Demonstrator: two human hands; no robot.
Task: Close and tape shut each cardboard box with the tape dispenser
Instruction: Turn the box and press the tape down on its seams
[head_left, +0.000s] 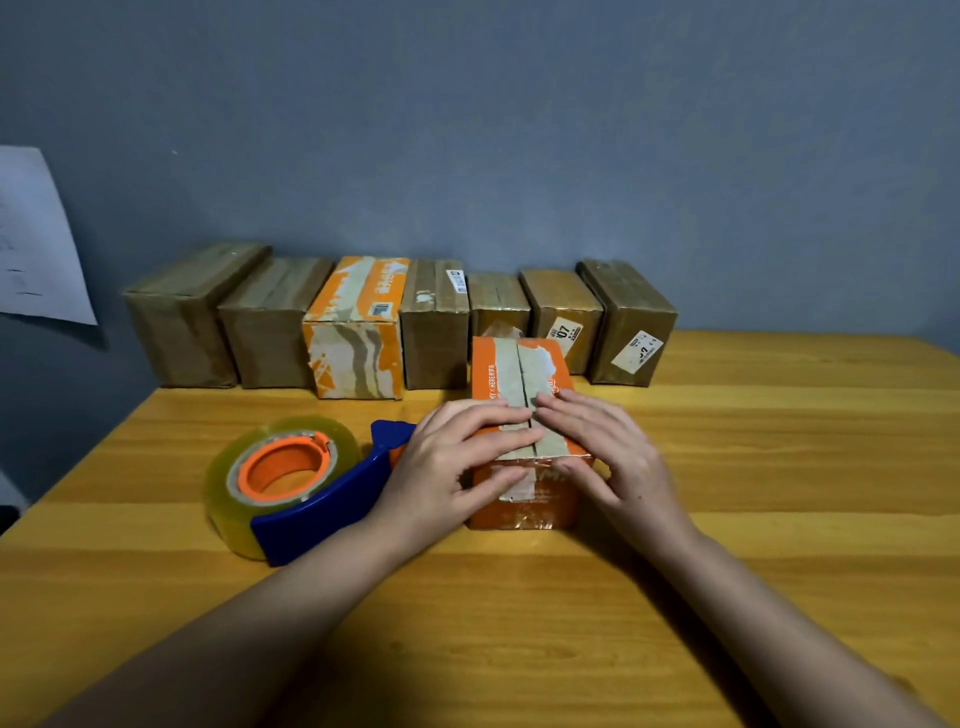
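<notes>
At your far left a sheet of paper (36, 239) hangs on the grey wall (519, 130). Along the back of the wooden table (727, 519) stands a row of seven closed boxes (436, 322) side by side against the wall, the third from the left printed orange and white, the rest plain brown, some with labels. Nearer you, on the left, the tape dispenser (306, 488) lies on its side on the table, its clear roll on an orange hub in a blue frame, with its blue end just behind your left hand (452, 462). That hand lies flat with straight fingers on the left top flap of the orange box (524, 426), its thumb down against the near face. The orange box sits at the table's middle, in front of the row, its two top flaps meeting along a centre seam with no tape visible across it. Your right hand (597, 452) rests in the same way on the right flap, fingers spread and straight, fingertips nearly meeting the left hand's at the seam, gripping nothing.
</notes>
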